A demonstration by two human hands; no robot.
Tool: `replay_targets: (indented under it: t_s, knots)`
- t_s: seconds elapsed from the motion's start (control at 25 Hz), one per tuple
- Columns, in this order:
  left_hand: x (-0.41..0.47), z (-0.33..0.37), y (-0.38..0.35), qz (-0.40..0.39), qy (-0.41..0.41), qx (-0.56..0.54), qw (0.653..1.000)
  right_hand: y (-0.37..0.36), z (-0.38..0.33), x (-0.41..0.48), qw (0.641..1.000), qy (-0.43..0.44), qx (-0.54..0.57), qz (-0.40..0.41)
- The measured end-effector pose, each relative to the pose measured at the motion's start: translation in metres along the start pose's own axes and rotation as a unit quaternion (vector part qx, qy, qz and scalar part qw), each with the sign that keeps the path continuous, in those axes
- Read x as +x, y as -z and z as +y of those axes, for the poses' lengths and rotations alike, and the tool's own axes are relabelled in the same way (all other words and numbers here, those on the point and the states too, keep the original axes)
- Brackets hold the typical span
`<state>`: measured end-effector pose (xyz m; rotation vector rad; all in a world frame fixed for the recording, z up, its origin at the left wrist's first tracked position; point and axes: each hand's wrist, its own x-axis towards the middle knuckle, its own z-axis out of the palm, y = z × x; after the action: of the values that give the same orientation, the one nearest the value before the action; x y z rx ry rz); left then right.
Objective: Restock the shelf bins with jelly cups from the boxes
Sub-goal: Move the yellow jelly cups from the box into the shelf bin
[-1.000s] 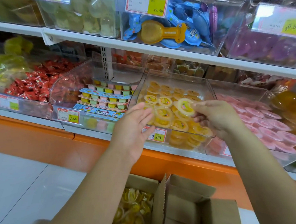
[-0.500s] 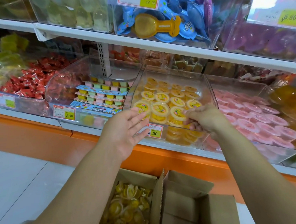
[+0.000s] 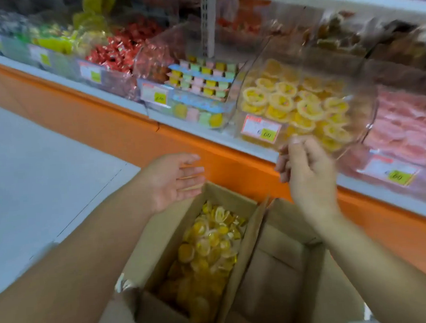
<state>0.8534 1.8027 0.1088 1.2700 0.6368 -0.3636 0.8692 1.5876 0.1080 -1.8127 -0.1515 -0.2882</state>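
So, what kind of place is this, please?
Most likely the sweets aisle of a shop. A clear shelf bin holds yellow jelly cups and carries a price label on its front. An open cardboard box with more such cups stands below, which looks like restocking stock.

This is a shop, in the sweets aisle. Just above the right hand [image 3: 307, 170] a clear plastic bin [image 3: 369, 116] heaped with yellow jelly cups [image 3: 285, 102] sits on a white shelf [image 3: 230, 137], with a printed price tag [image 3: 261, 128] on its front. To that hand's right, a second bin [image 3: 409, 124] of pink cups carries its own tag. Up and to the left of the left hand [image 3: 173, 181], more bins hold pastel multipacks [image 3: 202, 79] and red-wrapped sweets [image 3: 115, 52], also tagged. A slotted shelf upright [image 3: 207, 24] rises behind them, an orange base panel [image 3: 105, 123] runs beneath, and pale floor tiles [image 3: 33, 172] lie further left. Below both hands stands an open cardboard box [image 3: 162, 239] of loose stock.
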Motion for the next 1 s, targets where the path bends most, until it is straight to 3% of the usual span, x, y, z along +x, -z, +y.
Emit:
replay_targets:
  t_s: [0.08,0.2,0.28,0.48,0.6,0.8,0.92,1.0]
  knots:
    - [0.007,-0.022,0.014,0.017,0.034,0.018,0.999,-0.026,0.025,-0.021,0.987,-0.086,-0.057,-0.126]
    - [0.027,-0.065,0.027,0.045,0.094,0.040,0.994,-0.075,0.066,-0.028,0.899,-0.292,-0.126,-0.301]
    - [0.041,-0.091,0.027,0.041,0.134,0.040,0.989,-0.104,0.088,-0.025,0.856,-0.382,-0.128,-0.325]
    - [0.094,-0.144,0.032,0.052,0.217,-0.037,0.974,-0.163,0.188,-0.014,0.815,-0.462,-0.208,-0.280]
    - [0.136,-0.175,0.038,0.048,0.252,-0.099,0.961,-0.180,0.249,-0.007,0.818,-0.435,-0.281,-0.251]
    - [0.189,-0.216,0.033,0.052,0.274,-0.199,0.939,-0.190,0.298,-0.003,0.774,-0.329,-0.434,-0.324]
    - [0.201,-0.224,0.032,0.094,0.275,-0.303,0.907,-0.191,0.314,-0.001,0.772,-0.303,-0.452,-0.329]
    - [0.206,-0.236,0.039,0.184,0.261,-0.341,0.884,-0.186,0.321,0.005,0.770,-0.293,-0.455,-0.340]
